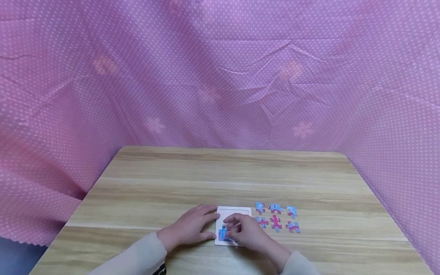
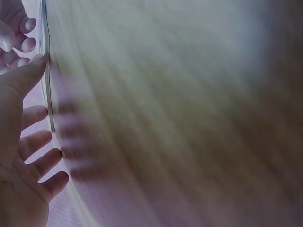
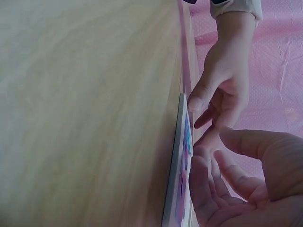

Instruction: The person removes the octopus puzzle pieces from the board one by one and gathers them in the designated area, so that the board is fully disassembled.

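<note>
A white puzzle tray (image 1: pixel 233 209) lies flat on the table, with joined blue and pink jigsaw pieces (image 1: pixel 222 233) in its lower left part. My left hand (image 1: pixel 192 225) rests beside it, fingertips and thumb against the tray's left edge. Over the tray's lower part is my right hand (image 1: pixel 249 231), fingers loosely bent, a fingertip (image 3: pixel 200 168) close to the pieces. Whether that tip touches them I cannot tell. No piece shows between the right thumb and fingers. The right hand hides the tray's lower right part.
Several loose jigsaw pieces (image 1: pixel 275 222), blue and pink, lie in two rows on the table right of the tray. The wooden table (image 1: pixel 220 172) reaches back to a pink dotted cloth (image 1: pixel 220 95) that hangs behind and on both sides.
</note>
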A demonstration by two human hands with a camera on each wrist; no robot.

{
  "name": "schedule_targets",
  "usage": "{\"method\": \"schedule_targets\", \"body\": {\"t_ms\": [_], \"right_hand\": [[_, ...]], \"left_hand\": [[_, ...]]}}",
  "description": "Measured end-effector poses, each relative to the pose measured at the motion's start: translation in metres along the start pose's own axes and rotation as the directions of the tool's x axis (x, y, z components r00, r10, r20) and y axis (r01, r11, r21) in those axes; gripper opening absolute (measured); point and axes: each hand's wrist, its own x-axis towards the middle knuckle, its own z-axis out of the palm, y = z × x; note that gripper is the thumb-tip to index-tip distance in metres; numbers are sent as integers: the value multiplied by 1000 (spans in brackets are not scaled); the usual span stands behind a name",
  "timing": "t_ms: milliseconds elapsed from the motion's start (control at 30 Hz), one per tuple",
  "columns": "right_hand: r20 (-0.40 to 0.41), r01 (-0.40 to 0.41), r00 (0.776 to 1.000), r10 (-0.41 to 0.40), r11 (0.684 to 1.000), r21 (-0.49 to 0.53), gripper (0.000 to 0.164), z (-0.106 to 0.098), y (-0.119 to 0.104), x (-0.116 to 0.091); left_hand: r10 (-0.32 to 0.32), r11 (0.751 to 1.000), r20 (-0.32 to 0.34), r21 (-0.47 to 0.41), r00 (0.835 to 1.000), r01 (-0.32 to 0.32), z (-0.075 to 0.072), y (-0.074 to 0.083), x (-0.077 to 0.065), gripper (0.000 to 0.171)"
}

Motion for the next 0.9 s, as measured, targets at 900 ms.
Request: {"method": "schedule_targets", "body": {"t_ms": [900], "right_hand": [[-3, -49, 999, 49, 999, -17, 27, 4, -2, 4]], "left_hand": [[-9, 1000, 22, -13, 1000, 10, 1, -2, 3, 60]]}}
